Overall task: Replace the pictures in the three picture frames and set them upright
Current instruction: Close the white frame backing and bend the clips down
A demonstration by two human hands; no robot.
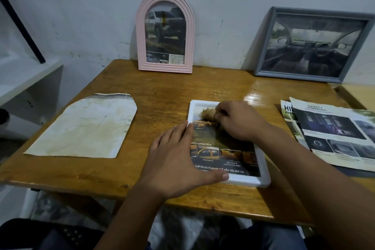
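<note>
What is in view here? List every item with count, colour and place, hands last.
Wooden table: one, brown, centre.
Arched frame: one, pink, upright against the wall, table's back edge.
Rectangular frame: one, grey, leaning on the wall, back right.
White frame: one, lying flat, front centre, car picture showing.
Loose paper: one, stained cream, arch-cut, table's left.
Brochure pages: at least two, printed, overlapping, table's right.
Shelf: one, white, far left.
Left hand: fingers flat on the white frame's near-left part.
Right hand: fingers curled at the frame's top; what they hold is unclear.
</note>
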